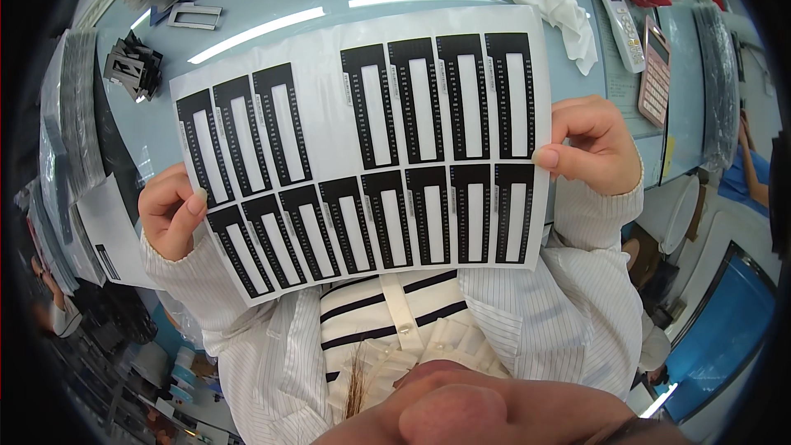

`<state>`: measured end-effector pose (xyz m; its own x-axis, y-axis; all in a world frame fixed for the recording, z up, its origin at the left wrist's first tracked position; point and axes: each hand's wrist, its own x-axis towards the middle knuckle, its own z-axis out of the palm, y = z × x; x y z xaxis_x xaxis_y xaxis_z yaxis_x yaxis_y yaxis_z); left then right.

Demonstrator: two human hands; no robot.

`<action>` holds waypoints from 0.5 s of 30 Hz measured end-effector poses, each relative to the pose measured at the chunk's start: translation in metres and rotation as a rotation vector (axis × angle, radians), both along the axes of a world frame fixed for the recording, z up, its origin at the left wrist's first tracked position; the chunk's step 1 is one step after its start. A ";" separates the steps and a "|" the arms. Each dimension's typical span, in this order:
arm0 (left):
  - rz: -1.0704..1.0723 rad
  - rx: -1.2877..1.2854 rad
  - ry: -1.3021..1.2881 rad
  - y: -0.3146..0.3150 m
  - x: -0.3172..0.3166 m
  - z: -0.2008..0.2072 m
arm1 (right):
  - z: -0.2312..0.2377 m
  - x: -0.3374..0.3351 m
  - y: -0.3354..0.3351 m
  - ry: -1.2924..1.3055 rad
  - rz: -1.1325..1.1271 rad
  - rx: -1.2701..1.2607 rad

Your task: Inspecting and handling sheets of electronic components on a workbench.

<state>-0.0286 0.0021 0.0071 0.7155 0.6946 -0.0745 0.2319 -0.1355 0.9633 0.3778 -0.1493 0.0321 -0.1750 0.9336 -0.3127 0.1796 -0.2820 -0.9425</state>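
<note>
A white backing sheet (325,128) carries two rows of black rectangular frame-shaped stickers (375,107) with narrow white windows. In the upper row, a bare white gap lies between the third sticker and those to its right. My left hand (171,210) pinches the sheet's left edge between thumb and fingers. At the opposite edge my right hand (589,144) grips it the same way, thumb on top. Held up over the table's near side, the sheet tilts slightly, its left end lower in the picture.
A small pile of black frame pieces (133,66) and a single pale frame piece (195,16) lie at far left. Stacked sheets (82,107) fill the left side. A crumpled white cloth (548,4), white handset (615,16) and pink calculator (656,74) lie at far right.
</note>
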 end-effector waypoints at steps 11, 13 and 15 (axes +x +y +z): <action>-0.041 -0.013 -0.007 0.002 0.005 -0.001 | 0.004 0.005 -0.002 0.042 -0.021 -0.037; -0.042 -0.019 -0.012 0.002 0.007 -0.001 | 0.003 0.006 -0.003 0.053 -0.024 -0.012; -0.039 -0.022 -0.012 0.002 0.007 0.000 | 0.005 0.006 -0.002 0.058 -0.021 -0.019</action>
